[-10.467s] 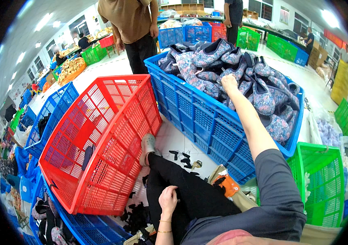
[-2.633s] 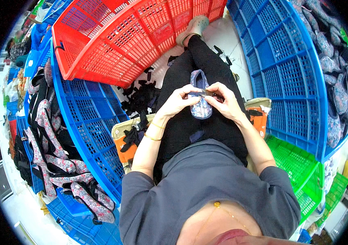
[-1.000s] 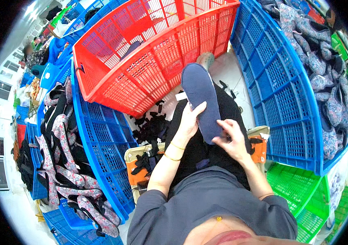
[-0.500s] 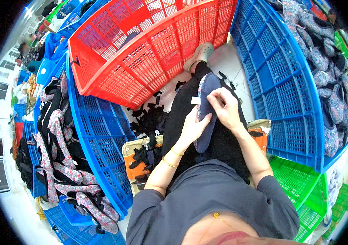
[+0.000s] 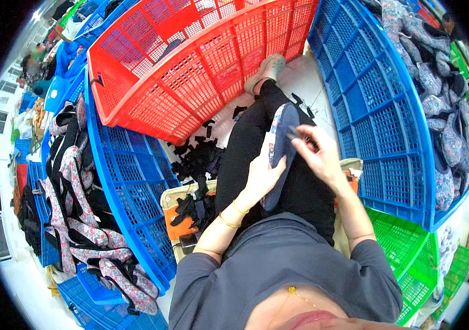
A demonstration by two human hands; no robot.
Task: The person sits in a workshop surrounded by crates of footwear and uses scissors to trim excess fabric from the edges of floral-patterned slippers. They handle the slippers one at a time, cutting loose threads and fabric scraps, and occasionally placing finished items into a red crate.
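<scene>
Floor: pale and smooth, it showed between the crates ahead of you, with black scraps [image 5: 198, 157] heaped loosely on its bare part [image 5: 308, 77] to the left of your legs.
Red crate [image 5: 218, 63]: it stood tilted in front of you, and one dark item [image 5: 170, 49] lay inside.
Right blue crate [image 5: 377, 113]: it carried a pile of blue floral shoes [image 5: 451, 144].
Left blue crate [image 5: 130, 168]: it held pink floral shoes [image 5: 83, 198] with black linings, tumbled together.
Beige-and-orange pad [image 5: 172, 223]: beside your left thigh, it bore more black strips [image 5: 193, 208].
</scene>
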